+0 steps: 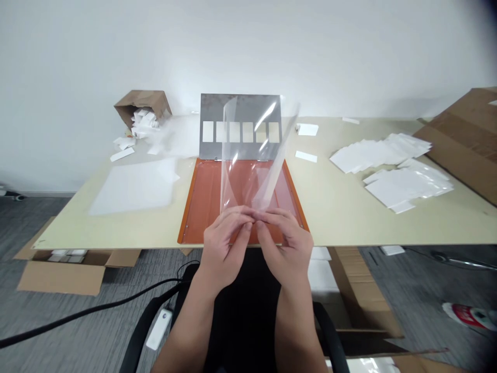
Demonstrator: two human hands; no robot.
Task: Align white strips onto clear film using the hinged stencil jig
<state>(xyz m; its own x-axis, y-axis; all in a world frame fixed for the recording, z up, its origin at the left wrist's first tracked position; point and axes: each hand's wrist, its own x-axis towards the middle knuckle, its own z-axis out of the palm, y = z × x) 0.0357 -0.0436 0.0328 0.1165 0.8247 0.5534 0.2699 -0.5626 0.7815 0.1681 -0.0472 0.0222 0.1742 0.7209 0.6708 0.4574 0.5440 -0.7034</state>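
Note:
A clear plastic film (240, 181) stands up from my fingers, its sides curling and catching bright reflections. My left hand (227, 248) pinches its near edge between thumb and fingers. The right hand (286, 247) pinches the same edge, and the fingertips of both hands meet. Below the film lies an orange tray-like board (205, 202) with raised side rails. A dark grey plate (212, 106) joins its far edge and is tilted up, with a row of several pale rectangles (248, 132) on it. Part of the board is hidden by my hands.
A translucent sheet stack (135, 186) lies left on the table, before a carton (161, 101) of crumpled white pieces. White flat packets (382, 153) and a large cardboard box (462, 142) are at right. Open cartons (62, 277) stand on the floor. A black cable (89, 311) crosses lower left.

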